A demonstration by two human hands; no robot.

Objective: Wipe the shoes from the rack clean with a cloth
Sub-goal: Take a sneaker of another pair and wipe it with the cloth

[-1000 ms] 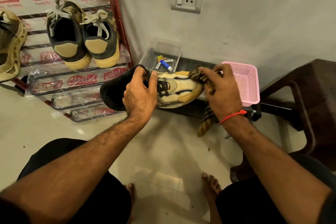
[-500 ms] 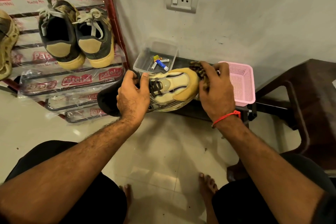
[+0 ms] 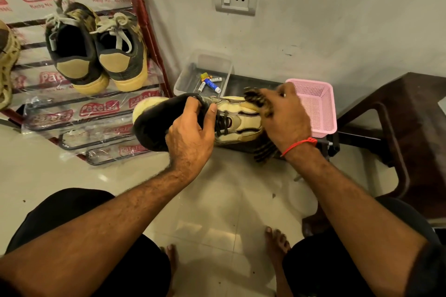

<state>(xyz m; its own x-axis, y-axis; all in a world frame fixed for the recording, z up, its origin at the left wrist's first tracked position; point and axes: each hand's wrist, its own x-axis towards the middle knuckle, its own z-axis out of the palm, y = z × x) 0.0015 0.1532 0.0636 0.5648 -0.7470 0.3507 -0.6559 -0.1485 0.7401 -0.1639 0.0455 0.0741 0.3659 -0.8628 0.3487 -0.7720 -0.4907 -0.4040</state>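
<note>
Since a moment ago your right hand has slid the striped brown cloth from the tip of the cream-and-tan laced sneaker back over its toe box, so the wiping stroke is under way. Your left hand curls round the dark collar, holding the sneaker in mid-air at twelve o'clock from your knees. Right fingers clutch the cloth against the toe. At ten o'clock the dark-and-tan pair sits on the red metal rack, apparently yet to be wiped.
</note>
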